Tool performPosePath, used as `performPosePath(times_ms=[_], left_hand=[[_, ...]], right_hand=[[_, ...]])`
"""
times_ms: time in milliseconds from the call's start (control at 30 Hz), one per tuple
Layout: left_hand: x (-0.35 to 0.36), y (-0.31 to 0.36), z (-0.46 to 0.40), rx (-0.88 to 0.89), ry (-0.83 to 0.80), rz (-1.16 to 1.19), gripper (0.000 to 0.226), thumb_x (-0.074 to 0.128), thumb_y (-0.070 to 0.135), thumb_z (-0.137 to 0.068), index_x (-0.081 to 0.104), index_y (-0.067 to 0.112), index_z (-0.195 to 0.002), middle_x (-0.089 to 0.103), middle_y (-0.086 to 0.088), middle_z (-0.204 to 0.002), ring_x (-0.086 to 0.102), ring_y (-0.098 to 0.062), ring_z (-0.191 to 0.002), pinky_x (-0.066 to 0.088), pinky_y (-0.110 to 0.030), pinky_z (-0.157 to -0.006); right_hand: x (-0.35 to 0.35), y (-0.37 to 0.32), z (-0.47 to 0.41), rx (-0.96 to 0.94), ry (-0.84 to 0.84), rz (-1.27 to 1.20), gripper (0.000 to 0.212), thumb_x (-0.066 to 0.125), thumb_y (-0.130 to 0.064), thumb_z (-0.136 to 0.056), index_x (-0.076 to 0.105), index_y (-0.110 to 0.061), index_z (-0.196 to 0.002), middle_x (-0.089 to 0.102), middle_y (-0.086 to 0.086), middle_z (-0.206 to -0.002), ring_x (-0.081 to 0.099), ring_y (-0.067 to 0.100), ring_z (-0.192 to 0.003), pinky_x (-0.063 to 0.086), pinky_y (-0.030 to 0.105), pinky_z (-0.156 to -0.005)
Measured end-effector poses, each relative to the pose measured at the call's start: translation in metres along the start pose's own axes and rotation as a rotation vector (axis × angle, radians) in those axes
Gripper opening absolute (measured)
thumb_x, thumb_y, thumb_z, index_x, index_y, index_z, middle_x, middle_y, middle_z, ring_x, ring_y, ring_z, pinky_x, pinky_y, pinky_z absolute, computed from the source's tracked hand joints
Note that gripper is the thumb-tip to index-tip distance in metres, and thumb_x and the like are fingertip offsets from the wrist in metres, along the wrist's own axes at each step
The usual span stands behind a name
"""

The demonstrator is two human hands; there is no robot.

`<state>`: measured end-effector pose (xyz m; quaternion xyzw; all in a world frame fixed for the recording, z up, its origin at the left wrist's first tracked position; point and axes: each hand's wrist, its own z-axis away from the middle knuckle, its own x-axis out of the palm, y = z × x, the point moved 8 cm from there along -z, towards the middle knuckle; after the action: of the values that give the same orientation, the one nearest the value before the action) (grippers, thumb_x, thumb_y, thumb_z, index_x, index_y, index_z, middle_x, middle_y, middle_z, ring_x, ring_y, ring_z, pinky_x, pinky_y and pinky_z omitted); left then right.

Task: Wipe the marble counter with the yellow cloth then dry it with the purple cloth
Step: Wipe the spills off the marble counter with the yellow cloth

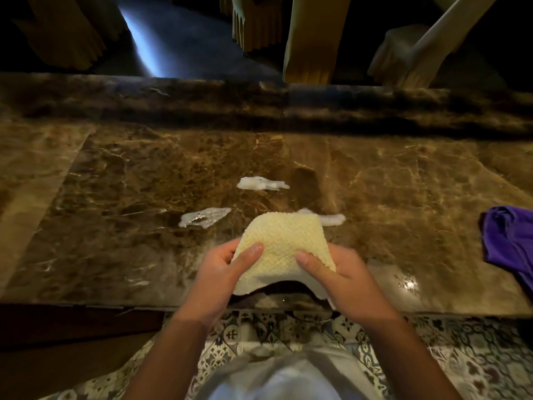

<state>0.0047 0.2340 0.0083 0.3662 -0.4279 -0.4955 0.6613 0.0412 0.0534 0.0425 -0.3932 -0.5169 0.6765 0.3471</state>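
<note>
A yellow waffle-textured cloth (282, 243) is held up just above the near edge of the brown marble counter (403, 180). My left hand (219, 272) grips its left side, thumb on top. My right hand (343, 275) grips its right side the same way. The cloth's lower edge droops between my hands. White foamy patches lie on the marble beyond the cloth: one (261, 183) in the middle, one (203, 217) to the left, and one (331, 218) partly hidden behind the cloth. A purple cloth (507, 243) lies crumpled at the counter's right edge.
A raised marble ledge (259, 96) runs along the counter's far side. Beyond it stand draped chairs (311, 39) in the dark. A patterned tile floor (432, 350) is below me, with a dark wooden panel (72, 327) under the counter at left.
</note>
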Motion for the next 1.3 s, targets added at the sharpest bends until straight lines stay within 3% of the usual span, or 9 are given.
performPosePath(times_ms=[200,333,533,633,733,833,933,1133,1300], left_hand=[[-0.020,0.008,-0.007,0.026,-0.004,-0.107,0.028,0.074,0.036,-0.088,0.078,0.018,-0.109,0.078,-0.015,-0.106,0.074,-0.040,-0.101,0.057,-0.062,-0.092],[-0.021,0.034,-0.021,0.233,-0.054,-0.391,0.022,0.072,0.040,-0.090,0.075,0.023,-0.104,0.074,-0.001,-0.107,0.070,-0.019,-0.100,0.057,-0.037,-0.089],[-0.084,0.087,-0.075,0.430,0.111,-0.723,0.021,0.061,0.041,-0.095,0.068,0.036,-0.114,0.061,0.019,-0.128,0.055,-0.003,-0.126,0.045,-0.039,-0.108],[-0.124,0.102,-0.128,0.404,0.208,-1.075,0.029,0.059,0.034,-0.099,0.064,0.028,-0.128,0.052,0.001,-0.149,0.041,-0.020,-0.144,0.033,-0.049,-0.118],[-0.156,0.096,-0.181,0.301,0.239,-1.291,0.045,0.054,0.044,-0.101,0.059,0.022,-0.139,0.038,-0.008,-0.163,0.021,-0.030,-0.155,0.021,-0.055,-0.123],[-0.170,0.079,-0.212,0.232,0.237,-1.401,0.059,0.043,0.054,-0.102,0.043,0.024,-0.153,0.022,-0.009,-0.170,0.009,-0.032,-0.159,0.011,-0.058,-0.125],[-0.173,0.064,-0.221,0.194,0.298,-1.493,0.070,0.028,0.065,-0.102,0.027,0.026,-0.160,0.011,-0.008,-0.172,0.004,-0.029,-0.159,0.005,-0.054,-0.126],[-0.174,0.058,-0.229,0.175,0.309,-1.560,0.073,0.021,0.068,-0.101,0.019,0.028,-0.163,0.008,-0.006,-0.173,0.000,-0.027,-0.160,0.001,-0.052,-0.126],[-0.175,0.060,-0.229,0.189,0.341,-1.561,0.074,0.021,0.069,-0.101,0.020,0.028,-0.162,0.010,-0.005,-0.173,0.001,-0.026,-0.160,0.001,-0.051,-0.126]], right_hand=[[0.014,-0.001,-0.008,0.089,0.126,-0.218,0.021,0.064,-0.025,-0.088,0.076,-0.021,-0.105,0.081,-0.006,-0.102,0.076,0.012,-0.097,0.057,0.021,-0.079],[-0.016,-0.020,-0.013,0.106,0.269,-0.231,0.028,0.065,-0.031,-0.086,0.074,-0.019,-0.109,0.080,0.000,-0.103,0.076,0.019,-0.095,0.061,0.029,-0.076],[-0.105,-0.031,-0.025,0.032,0.618,0.101,0.021,0.063,-0.023,-0.099,0.071,-0.033,-0.116,0.072,-0.010,-0.108,0.065,0.011,-0.102,0.049,0.033,-0.078],[-0.114,-0.016,-0.041,-0.048,0.547,0.588,0.024,0.061,-0.023,-0.101,0.069,-0.017,-0.123,0.072,0.008,-0.109,0.065,0.030,-0.102,0.049,0.041,-0.081],[-0.094,0.040,-0.051,0.147,0.345,0.890,0.047,0.060,-0.029,-0.101,0.055,-0.010,-0.143,0.058,0.017,-0.145,0.049,0.036,-0.136,0.035,0.049,-0.113],[-0.066,0.073,-0.036,0.124,0.255,0.892,0.063,0.042,-0.060,-0.099,0.051,-0.021,-0.147,0.040,0.004,-0.162,0.027,0.022,-0.154,0.017,0.045,-0.124],[-0.072,0.073,-0.021,0.057,0.451,0.837,0.061,0.039,-0.056,-0.097,0.043,-0.028,-0.152,0.022,-0.001,-0.170,0.008,0.017,-0.159,0.011,0.045,-0.127],[-0.082,0.100,-0.078,0.303,0.385,1.116,0.077,0.017,-0.068,-0.093,0.027,-0.031,-0.160,0.012,0.008,-0.172,0.000,0.030,-0.159,0.001,0.055,-0.127],[-0.099,0.094,-0.150,0.273,0.377,1.169,0.071,0.023,-0.067,-0.098,0.022,-0.033,-0.160,0.012,0.006,-0.172,0.002,0.032,-0.159,0.002,0.056,-0.126]])
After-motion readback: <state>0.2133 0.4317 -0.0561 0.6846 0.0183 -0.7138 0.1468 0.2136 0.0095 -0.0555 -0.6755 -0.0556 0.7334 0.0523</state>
